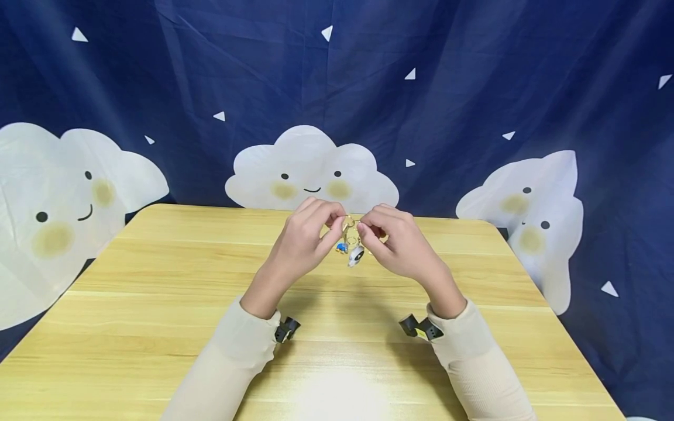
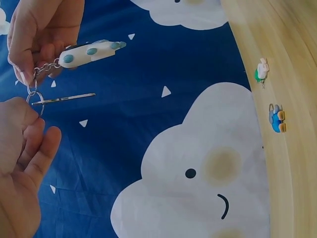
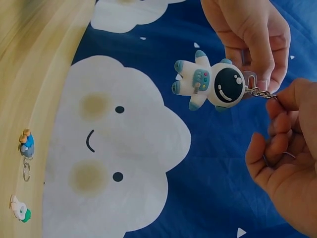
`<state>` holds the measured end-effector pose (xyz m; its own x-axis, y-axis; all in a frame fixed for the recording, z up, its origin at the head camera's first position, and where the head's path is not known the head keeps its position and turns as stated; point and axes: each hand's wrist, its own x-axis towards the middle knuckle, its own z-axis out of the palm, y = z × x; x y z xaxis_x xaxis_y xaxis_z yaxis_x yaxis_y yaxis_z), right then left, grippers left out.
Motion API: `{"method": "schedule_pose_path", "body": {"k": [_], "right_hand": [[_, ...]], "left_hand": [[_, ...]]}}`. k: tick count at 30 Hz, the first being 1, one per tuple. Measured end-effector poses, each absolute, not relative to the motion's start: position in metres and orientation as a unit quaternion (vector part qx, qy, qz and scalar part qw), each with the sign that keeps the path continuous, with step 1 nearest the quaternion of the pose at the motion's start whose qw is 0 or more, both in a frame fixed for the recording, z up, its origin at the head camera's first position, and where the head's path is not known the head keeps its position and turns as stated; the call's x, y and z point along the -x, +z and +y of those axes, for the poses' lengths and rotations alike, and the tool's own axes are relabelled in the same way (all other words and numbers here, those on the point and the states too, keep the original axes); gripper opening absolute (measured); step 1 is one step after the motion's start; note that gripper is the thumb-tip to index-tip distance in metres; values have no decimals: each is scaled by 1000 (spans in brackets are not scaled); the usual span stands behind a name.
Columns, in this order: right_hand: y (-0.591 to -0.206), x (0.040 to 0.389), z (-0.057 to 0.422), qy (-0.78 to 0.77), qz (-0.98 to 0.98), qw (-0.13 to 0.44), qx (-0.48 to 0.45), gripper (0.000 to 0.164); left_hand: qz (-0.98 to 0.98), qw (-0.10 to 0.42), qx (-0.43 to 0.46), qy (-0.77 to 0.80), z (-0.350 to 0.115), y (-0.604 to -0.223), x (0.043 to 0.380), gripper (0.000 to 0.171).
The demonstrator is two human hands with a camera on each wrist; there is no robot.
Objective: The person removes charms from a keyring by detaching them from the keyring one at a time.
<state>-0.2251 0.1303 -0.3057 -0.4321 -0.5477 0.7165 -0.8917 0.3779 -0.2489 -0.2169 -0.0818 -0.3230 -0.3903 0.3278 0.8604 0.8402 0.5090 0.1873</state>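
Note:
Above the table, my left hand [image 1: 302,240] pinches a metal ring [image 2: 41,108] with a thin key [image 2: 69,98] on it. My right hand [image 1: 397,241] pinches the split ring [image 2: 31,82] of an astronaut keychain [image 3: 203,82]. The two rings meet between the fingertips, overlapping in the left wrist view. From the right hand's ring a short chain [image 3: 260,92] leads to the astronaut, which is white with a dark visor and blue-green feet. In the head view the astronaut [image 1: 356,256] dangles between the hands.
A light wooden table [image 1: 158,304] lies below. On it are a blue figure keychain [image 2: 277,119] and a white-and-green keychain [image 2: 261,71], the latter mostly behind my right hand in the head view. A dark blue curtain [image 1: 368,88] with smiling clouds hangs beyond the far edge.

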Motion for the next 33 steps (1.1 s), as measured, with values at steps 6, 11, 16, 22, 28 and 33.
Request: {"method": "schedule_pose_path", "body": {"k": [6, 11, 16, 22, 28, 33], "right_hand": [[-305, 224, 131, 319, -784, 271, -458, 20], [-305, 224, 131, 320, -784, 272, -457, 20], [-306, 224, 131, 320, -783, 272, -458, 19], [-306, 224, 131, 320, -782, 275, -459, 19], [-306, 225, 131, 321, -781, 273, -460, 19], [-306, 225, 131, 322, -780, 273, -461, 19]], "left_hand": [[-763, 409, 381, -324, -81, -323, 217, 5], [-764, 412, 380, -320, -80, -323, 217, 8], [-770, 403, 380, -316, -78, -324, 216, 6], [-772, 402, 379, -314, -77, -324, 216, 7], [-773, 402, 379, -311, -78, -324, 215, 6], [-774, 404, 378, -310, -79, -324, 216, 6]]}}
